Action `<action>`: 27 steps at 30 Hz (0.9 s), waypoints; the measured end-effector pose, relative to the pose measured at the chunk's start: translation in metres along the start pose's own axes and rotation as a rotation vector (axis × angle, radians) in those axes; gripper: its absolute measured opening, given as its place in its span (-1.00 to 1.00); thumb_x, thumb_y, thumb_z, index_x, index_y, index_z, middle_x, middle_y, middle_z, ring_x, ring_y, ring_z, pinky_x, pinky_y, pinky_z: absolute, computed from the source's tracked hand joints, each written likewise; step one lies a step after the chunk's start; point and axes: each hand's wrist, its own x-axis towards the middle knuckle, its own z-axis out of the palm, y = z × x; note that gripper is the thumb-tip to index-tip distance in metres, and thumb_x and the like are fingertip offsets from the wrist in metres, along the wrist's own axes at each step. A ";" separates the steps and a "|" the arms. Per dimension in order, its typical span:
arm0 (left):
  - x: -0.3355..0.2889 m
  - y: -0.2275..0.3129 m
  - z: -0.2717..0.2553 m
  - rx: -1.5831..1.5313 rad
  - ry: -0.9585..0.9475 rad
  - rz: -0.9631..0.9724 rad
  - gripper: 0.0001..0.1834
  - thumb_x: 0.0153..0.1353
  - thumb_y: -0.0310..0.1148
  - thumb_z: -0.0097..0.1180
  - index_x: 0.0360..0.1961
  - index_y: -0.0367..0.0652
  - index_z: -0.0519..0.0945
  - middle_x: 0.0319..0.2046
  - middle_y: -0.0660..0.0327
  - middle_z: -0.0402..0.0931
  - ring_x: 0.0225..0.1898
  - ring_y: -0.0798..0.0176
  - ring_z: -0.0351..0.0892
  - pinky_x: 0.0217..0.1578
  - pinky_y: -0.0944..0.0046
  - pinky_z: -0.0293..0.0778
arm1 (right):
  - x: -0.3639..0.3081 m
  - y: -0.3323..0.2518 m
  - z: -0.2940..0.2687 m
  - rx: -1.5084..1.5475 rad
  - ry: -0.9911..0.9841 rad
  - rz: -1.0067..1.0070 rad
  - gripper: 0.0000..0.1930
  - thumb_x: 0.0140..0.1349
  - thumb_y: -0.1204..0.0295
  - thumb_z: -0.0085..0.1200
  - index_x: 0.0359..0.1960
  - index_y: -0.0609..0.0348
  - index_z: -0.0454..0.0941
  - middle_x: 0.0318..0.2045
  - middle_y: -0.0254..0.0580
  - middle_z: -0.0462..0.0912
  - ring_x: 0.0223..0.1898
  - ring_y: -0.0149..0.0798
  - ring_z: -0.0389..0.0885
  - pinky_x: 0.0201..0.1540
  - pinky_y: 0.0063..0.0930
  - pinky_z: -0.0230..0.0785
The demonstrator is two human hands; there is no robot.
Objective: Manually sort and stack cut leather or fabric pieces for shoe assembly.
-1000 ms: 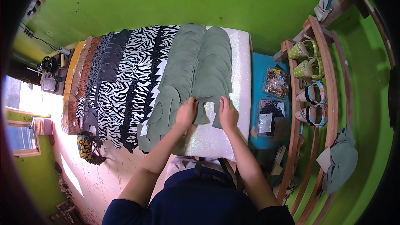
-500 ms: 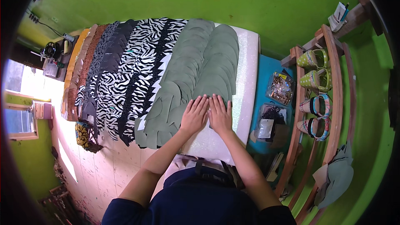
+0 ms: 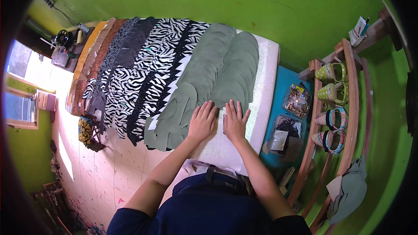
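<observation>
Overlapping grey-green cut pieces (image 3: 213,56) lie in two long rows on a white glittery table (image 3: 265,74). My left hand (image 3: 203,122) rests flat at the near end of these rows, its fingers stretched out over the lowest pieces. A short gap away, my right hand (image 3: 235,124) lies palm down with fingers spread, the tips touching the near edge of the right-hand row. Neither hand grips anything. To the left of the green rows are zebra-patterned pieces (image 3: 152,56), followed by dark grey (image 3: 133,45), brown and yellow ones.
On a blue surface at the right stand two clear containers, one of shiny small parts (image 3: 297,100) and one of black bits (image 3: 285,135). A wooden rack (image 3: 352,104) holds several patterned sandals (image 3: 333,93). A patterned pouch (image 3: 87,134) hangs by the table's left edge.
My hands have moved apart, the right one shifting a little to the right. The whole view has turned slightly, and the green rows appear unchanged.
</observation>
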 end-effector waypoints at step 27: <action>-0.047 -0.145 -0.053 -0.444 -0.046 -0.462 -0.83 0.10 -0.35 -0.01 -0.33 -0.21 0.51 -0.39 0.05 0.51 -0.33 0.01 0.51 -0.33 0.12 0.43 | 0.074 -0.115 -0.017 0.453 -0.242 -0.304 -0.77 -0.19 0.39 0.12 -0.40 0.08 0.56 -0.09 -0.27 0.45 0.05 -0.20 0.28 0.10 -0.28 0.14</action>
